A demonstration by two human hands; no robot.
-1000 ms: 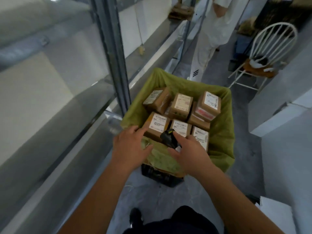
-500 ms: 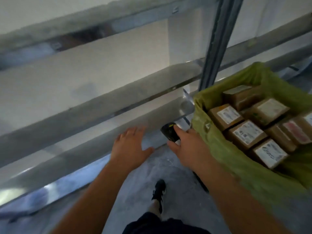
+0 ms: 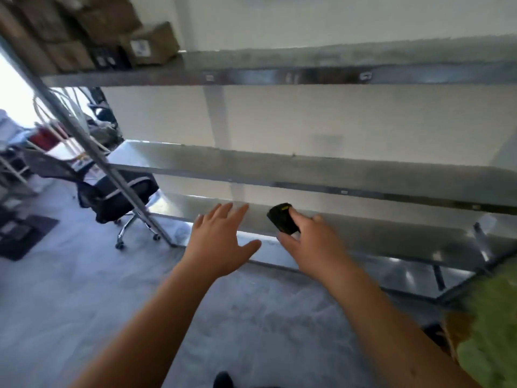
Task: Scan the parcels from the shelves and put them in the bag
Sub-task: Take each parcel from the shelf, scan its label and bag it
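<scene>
1. The right hand (image 3: pixel 310 242) grips a black scanner (image 3: pixel 282 219); a loose hold could drop it to the floor.
2. The left hand (image 3: pixel 221 242), fingers spread, holds nothing.
3. The parcels (image 3: pixel 112 37) sit at 10 o'clock on the top shelf (image 3: pixel 279 75), apparently stacked; a 1-handed pull could topple them.
4. The green bag (image 3: pixel 486 326) lies at 4 o'clock, well apart, so a carried parcel could slip.

We see both forearms bare, no sleeves, watch or rings on the left hand (image 3: pixel 221 242) or right hand (image 3: pixel 313 245); a dark shoe (image 3: pixel 223 380) and dark trouser fabric show at the bottom edge
</scene>
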